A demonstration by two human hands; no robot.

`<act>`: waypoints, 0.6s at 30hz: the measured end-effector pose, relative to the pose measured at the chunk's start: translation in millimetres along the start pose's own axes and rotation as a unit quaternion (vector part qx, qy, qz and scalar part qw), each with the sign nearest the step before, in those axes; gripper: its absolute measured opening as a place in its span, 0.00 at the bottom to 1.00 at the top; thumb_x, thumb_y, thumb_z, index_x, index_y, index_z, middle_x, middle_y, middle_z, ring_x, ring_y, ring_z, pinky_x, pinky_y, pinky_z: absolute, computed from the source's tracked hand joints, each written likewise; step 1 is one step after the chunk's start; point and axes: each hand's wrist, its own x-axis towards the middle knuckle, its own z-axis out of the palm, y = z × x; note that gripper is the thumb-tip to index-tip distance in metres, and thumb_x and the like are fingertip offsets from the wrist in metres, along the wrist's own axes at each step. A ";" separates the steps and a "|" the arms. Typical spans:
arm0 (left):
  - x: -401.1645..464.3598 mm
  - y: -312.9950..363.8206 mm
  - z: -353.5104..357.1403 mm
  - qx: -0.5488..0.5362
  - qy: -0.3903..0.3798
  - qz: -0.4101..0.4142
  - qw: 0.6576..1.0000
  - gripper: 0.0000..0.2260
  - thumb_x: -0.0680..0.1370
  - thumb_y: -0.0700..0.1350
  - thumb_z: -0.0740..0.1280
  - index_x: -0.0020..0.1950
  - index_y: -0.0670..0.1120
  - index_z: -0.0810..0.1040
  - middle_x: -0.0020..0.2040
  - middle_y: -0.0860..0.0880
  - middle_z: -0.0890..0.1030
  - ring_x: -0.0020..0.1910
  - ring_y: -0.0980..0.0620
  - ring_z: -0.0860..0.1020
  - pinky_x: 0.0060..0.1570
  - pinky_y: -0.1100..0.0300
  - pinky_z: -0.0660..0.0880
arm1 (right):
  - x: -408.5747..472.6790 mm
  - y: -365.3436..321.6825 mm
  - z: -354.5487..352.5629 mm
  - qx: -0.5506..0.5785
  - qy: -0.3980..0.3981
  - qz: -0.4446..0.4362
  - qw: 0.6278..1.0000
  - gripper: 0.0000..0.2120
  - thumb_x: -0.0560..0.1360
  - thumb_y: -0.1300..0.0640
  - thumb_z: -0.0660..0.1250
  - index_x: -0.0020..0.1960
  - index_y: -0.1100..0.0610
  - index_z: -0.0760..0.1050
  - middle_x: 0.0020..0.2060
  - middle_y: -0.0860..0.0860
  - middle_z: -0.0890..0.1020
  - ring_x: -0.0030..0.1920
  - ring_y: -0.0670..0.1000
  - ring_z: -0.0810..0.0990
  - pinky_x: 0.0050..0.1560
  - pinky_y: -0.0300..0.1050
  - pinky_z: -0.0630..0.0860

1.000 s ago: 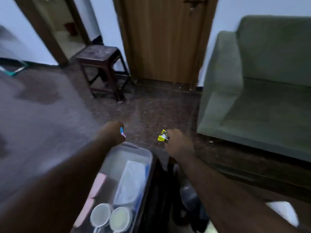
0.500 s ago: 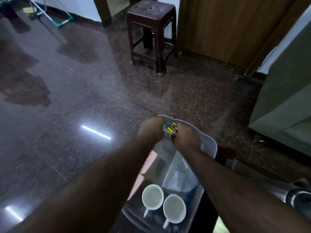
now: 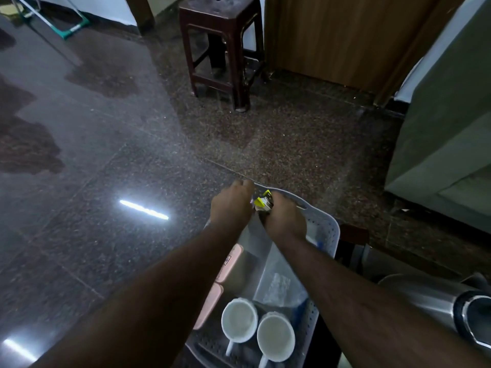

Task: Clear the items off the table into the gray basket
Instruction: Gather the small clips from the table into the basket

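The gray perforated basket (image 3: 328,232) sits low in the middle, holding two white mugs (image 3: 239,321), a clear plastic bag (image 3: 279,285) and pink flat items (image 3: 229,261). Over its far end, my left hand (image 3: 232,205) and right hand (image 3: 285,220) are held close together, knuckles up. My right hand is closed on a small yellow and white packet (image 3: 262,202). A sliver of something pale purple shows at the edge of my left fist; what it is cannot be made out.
A dark brown stool (image 3: 220,46) stands on the polished stone floor ahead, with a wooden door (image 3: 342,35) behind it. A green sofa (image 3: 449,128) is at the right. A steel flask (image 3: 438,301) lies at the lower right.
The view tilted down from the room to the basket. My hands came together over the basket's far end and stay there, still holding the small items.
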 end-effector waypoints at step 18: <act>-25.6 8.9 3.4 -0.094 -0.074 -0.079 0.990 0.14 0.74 0.40 0.67 0.59 0.40 0.75 0.60 0.37 0.74 0.53 0.38 0.79 0.51 0.54 0.73 | -27.8 -2.5 32.1 0.193 -0.014 0.240 0.951 0.13 0.69 0.51 0.69 0.49 0.58 0.82 0.47 0.57 0.86 0.51 0.62 0.82 0.50 0.50 0.78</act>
